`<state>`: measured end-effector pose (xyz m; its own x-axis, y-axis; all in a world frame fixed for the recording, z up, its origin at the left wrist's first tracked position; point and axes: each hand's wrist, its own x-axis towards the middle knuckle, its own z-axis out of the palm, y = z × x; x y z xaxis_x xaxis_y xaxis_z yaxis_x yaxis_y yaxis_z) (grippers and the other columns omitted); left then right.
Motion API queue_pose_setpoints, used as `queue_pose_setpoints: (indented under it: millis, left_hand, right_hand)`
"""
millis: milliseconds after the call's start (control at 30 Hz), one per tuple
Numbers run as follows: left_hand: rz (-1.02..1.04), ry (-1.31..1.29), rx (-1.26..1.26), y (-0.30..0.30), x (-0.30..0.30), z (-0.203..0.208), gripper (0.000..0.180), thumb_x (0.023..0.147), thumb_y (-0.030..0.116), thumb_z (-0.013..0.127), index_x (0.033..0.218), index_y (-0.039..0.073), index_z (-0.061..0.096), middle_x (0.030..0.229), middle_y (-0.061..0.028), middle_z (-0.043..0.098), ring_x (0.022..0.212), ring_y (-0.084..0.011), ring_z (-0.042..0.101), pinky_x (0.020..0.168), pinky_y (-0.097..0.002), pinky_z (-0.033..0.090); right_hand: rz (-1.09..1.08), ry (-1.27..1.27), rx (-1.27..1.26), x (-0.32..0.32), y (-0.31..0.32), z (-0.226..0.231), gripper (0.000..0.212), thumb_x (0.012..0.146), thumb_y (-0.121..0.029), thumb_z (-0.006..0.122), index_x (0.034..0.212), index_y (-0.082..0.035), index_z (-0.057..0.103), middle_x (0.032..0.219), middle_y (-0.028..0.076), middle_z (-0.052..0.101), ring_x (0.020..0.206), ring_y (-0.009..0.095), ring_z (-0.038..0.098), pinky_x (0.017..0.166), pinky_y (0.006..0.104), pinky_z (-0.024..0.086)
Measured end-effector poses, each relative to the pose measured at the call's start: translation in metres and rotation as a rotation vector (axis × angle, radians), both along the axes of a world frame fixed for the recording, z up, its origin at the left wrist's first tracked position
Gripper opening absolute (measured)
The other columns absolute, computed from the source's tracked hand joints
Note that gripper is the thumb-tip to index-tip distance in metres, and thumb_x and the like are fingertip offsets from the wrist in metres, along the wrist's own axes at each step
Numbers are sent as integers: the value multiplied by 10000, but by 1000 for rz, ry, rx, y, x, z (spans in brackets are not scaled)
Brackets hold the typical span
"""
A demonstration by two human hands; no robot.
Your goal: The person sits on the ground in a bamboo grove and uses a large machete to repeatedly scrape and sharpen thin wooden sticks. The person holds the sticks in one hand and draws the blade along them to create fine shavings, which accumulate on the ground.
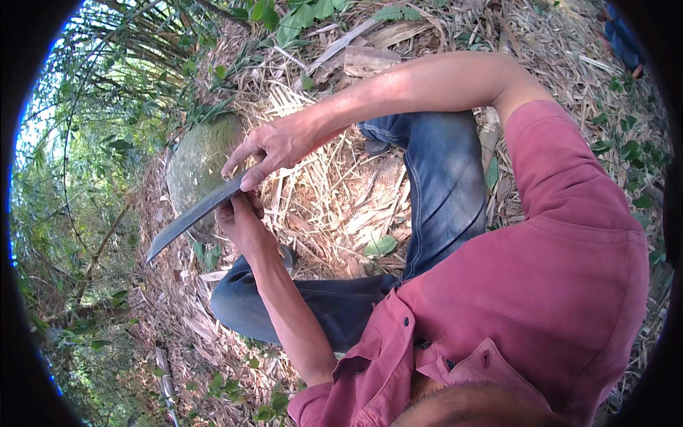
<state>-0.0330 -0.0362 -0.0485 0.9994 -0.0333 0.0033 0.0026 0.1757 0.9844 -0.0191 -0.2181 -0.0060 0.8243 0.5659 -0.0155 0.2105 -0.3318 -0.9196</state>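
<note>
A long, dark, slightly curved machete (196, 215) slants across in front of me at the left, its tip pointing down and left. At its wide end, my right hand (274, 151) has its thumb and bent forefinger on the blade. My left hand (240, 217) is closed against the underside of that same end, its fingers curled and partly hidden by the metal. No handle shows. Behind the blade stands a large, rounded, greenish stone (206, 153), and the machete passes over its near side in this view.
My bent legs in blue jeans (445, 188) frame a patch of pale shavings (324, 192). Dry leaves and bamboo litter (569, 64) cover the ground. Green bamboo and shrubs (92, 135) rise at the left. A short wood piece (370, 61) lies beyond my right forearm. Something blue (620, 43) shows at the upper right.
</note>
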Motion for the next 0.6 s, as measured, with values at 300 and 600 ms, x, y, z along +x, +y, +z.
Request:
queue_pose_setpoints:
  millis: [300, 600]
  left_hand:
    - [-25, -3, 4, 5, 1, -3, 104, 919, 156, 544, 953, 59, 562, 713, 7, 564, 517, -19, 454, 406, -147, 319]
    - [-61, -35, 12, 2, 0, 7, 128, 921, 136, 527, 990, 33, 563, 732, 4, 561, 539, -10, 448, 416, -144, 309]
  right_hand:
    - [10, -59, -79, 2, -1, 3, 676, 781, -587, 618, 1259, -114, 547, 954, 149, 616, 861, 235, 584, 720, 345, 451]
    - [-13, -213, -109, 3, -3, 2, 609, 820, -587, 560, 1262, -168, 549, 1107, 126, 618, 957, 243, 590, 819, 361, 454]
